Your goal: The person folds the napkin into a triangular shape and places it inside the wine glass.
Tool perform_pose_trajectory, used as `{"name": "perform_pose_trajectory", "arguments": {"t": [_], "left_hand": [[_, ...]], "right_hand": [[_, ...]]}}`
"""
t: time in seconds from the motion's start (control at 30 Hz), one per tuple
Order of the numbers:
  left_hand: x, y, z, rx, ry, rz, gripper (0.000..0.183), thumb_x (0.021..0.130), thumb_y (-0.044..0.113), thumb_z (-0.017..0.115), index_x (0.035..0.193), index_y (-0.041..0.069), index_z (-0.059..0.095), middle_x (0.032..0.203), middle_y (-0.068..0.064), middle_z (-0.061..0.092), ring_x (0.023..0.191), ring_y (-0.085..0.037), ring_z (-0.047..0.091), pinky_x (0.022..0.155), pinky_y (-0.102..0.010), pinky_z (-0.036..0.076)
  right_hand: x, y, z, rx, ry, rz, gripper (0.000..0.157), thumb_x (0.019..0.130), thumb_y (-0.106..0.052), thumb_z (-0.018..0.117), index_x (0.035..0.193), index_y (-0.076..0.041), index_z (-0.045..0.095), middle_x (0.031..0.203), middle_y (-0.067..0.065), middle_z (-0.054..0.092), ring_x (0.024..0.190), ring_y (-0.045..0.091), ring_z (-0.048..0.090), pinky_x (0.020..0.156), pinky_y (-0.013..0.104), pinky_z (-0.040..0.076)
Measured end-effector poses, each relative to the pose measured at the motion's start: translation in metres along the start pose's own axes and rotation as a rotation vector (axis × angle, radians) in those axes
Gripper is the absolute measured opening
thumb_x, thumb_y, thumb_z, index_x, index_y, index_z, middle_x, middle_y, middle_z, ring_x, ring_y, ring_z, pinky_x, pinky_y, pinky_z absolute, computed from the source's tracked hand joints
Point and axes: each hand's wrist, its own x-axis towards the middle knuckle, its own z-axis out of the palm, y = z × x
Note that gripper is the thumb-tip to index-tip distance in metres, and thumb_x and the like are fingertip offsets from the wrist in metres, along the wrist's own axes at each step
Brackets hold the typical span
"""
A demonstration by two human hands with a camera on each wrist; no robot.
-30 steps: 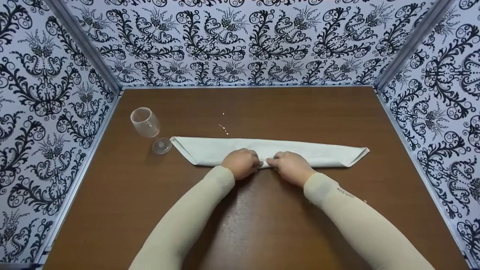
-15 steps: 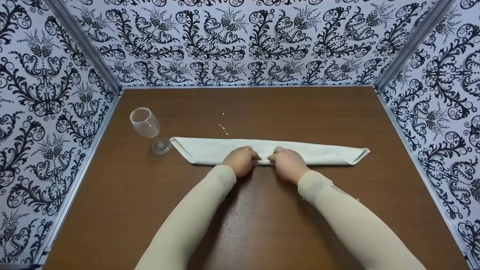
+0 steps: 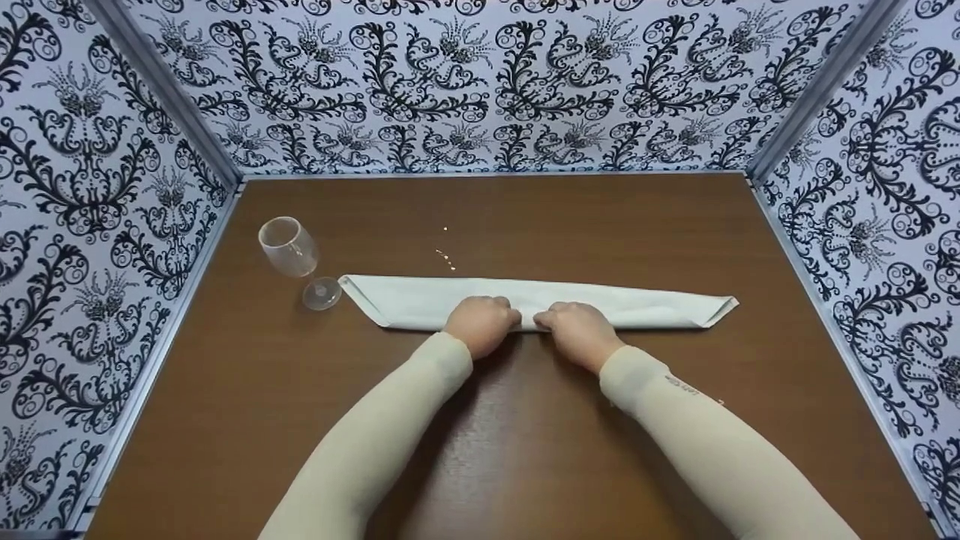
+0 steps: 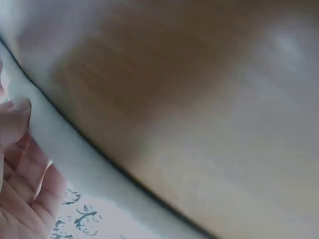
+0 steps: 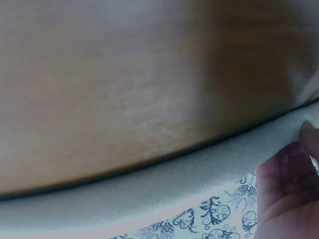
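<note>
A long white cloth napkin (image 3: 660, 307), folded into a narrow strip with slanted ends, lies across the table. At the middle of its near edge are both hands, a small gap between them. My left hand (image 3: 480, 324) pinches that edge; in the left wrist view the thumb (image 4: 14, 123) presses the rounded fold, fingers curled on its other side. My right hand (image 3: 581, 335) grips it likewise, its thumb (image 5: 310, 137) on the fold in the right wrist view. The fingertips are mostly hidden from the head view.
A clear stemmed glass (image 3: 290, 251) stands left of the napkin, its foot close to the napkin's left corner. Small pale crumbs (image 3: 448, 259) lie beyond the cloth on the brown table (image 3: 495, 450). Patterned walls (image 3: 480, 97) close off the back and sides.
Over the second, the napkin's near edge has shifted slightly away from me. My right hand has moved a little to the left. The glass stays where it was.
</note>
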Motion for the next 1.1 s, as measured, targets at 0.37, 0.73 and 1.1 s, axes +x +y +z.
{"name": "perform_pose_trajectory", "arguments": {"t": [0.37, 0.73, 1.1], "left_hand": [[-0.006, -0.014, 0.001, -0.113, -0.123, 0.081, 0.016, 0.097, 0.024, 0.078, 0.111, 0.022, 0.083, 0.116, 0.0, 0.071, 0.105, -0.023, 0.071, 0.091, -0.038, 0.059], [-0.003, -0.016, 0.003, -0.132, -0.134, 0.078, 0.02, 0.095, 0.024, 0.078, 0.115, 0.024, 0.083, 0.117, 0.0, 0.072, 0.106, -0.024, 0.071, 0.093, -0.039, 0.059], [-0.002, -0.015, 0.004, -0.185, -0.144, 0.001, 0.019, 0.098, 0.025, 0.076, 0.115, 0.022, 0.083, 0.114, 0.003, 0.074, 0.107, -0.02, 0.073, 0.095, -0.036, 0.059]], "right_hand": [[-0.014, 0.007, -0.003, -0.021, -0.01, -0.134, 0.03, 0.101, -0.006, 0.063, 0.129, -0.007, 0.076, 0.112, 0.012, 0.074, 0.104, 0.032, 0.073, 0.091, 0.047, 0.059], [-0.018, 0.008, -0.003, 0.015, -0.032, -0.118, 0.032, 0.103, -0.008, 0.062, 0.133, -0.009, 0.074, 0.119, 0.012, 0.073, 0.112, 0.032, 0.071, 0.098, 0.046, 0.058], [-0.015, 0.009, -0.005, 0.0, -0.051, -0.132, 0.03, 0.101, -0.007, 0.066, 0.13, -0.009, 0.076, 0.119, 0.01, 0.075, 0.111, 0.03, 0.073, 0.098, 0.044, 0.059]]}}
